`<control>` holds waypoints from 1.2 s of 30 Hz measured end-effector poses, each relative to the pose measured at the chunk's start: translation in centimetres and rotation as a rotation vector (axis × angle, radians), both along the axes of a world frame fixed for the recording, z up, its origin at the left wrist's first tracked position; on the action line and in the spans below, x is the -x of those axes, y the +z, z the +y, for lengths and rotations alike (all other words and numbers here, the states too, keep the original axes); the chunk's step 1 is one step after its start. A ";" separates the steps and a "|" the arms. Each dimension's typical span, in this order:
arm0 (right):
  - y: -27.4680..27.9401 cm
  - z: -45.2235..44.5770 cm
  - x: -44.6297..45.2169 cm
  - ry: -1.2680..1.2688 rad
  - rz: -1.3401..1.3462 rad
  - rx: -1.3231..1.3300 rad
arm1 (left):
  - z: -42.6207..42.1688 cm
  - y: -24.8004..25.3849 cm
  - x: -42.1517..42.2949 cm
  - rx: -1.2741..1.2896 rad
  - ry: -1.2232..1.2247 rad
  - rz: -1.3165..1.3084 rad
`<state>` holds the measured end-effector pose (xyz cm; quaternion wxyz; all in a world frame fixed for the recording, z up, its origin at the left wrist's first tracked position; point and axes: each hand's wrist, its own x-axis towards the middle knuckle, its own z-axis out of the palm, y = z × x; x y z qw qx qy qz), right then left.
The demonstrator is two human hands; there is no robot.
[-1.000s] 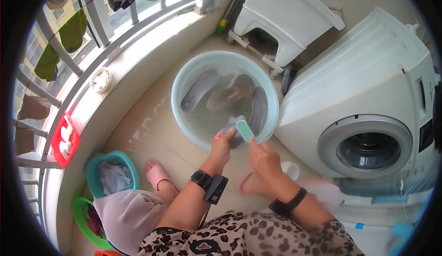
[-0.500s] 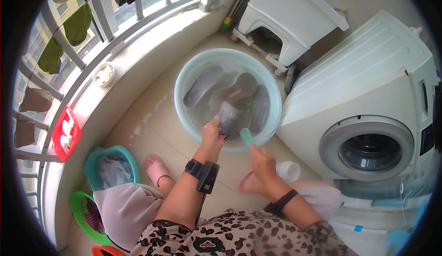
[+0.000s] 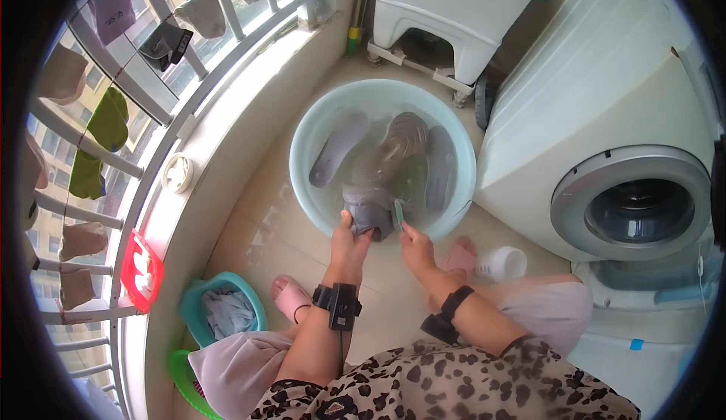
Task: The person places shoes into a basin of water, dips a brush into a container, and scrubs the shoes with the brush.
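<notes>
A light blue basin (image 3: 301, 182) of cloudy water stands on the floor in front of me. At its near rim my left hand (image 3: 351, 244) is closed on a wet grey shoe (image 3: 361, 207). My right hand (image 3: 417, 246) grips a pale green brush (image 3: 398, 213), held edge-on against the shoe's right side. Its bristles cannot be made out. Another shoe (image 3: 406, 136) lies partly under water with its patterned sole showing. One grey insole (image 3: 338, 149) floats at the left and a second insole (image 3: 439, 169) at the right.
A white washing machine (image 3: 544, 133) stands to the right, and a white sink stand (image 3: 454, 12) behind the basin. A white tub (image 3: 503, 263) is near my right foot. At the left are a teal basin (image 3: 198, 322) with cloth and a red basket (image 3: 144, 272). Socks hang along the railing.
My view has shifted, so the surroundings sit differently. The grey shoe has turned in my left hand, and the brush has swung from slanting to nearly upright, against the shoe.
</notes>
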<state>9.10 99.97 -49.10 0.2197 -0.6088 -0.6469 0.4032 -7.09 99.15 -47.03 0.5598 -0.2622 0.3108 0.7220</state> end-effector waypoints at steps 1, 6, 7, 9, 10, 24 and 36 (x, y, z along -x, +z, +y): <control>0.2 0.3 -0.1 -0.002 0.044 0.001 | -0.1 0.1 0.1 0.010 -0.006 -0.001; 6.3 -2.7 3.1 0.291 0.127 -0.402 | 0.6 -1.7 0.1 -0.040 -0.153 0.180; 6.1 -2.2 3.3 0.307 0.074 -0.441 | 0.4 -1.7 -0.3 -0.047 -0.210 0.205; 5.6 -2.3 2.6 0.338 -0.012 -0.489 | -0.1 -1.4 -1.8 -0.068 -0.238 0.191; 5.6 -1.4 1.9 0.361 -0.042 -0.529 | 0.7 -0.8 -1.9 -0.099 -0.249 0.193; 10.4 0.4 0.1 0.544 -0.414 -0.512 | 1.3 1.2 -4.8 -0.344 -0.239 -0.007; 10.0 1.6 1.1 0.551 -0.424 -0.506 | 1.3 1.9 -4.7 -0.421 -0.294 -0.043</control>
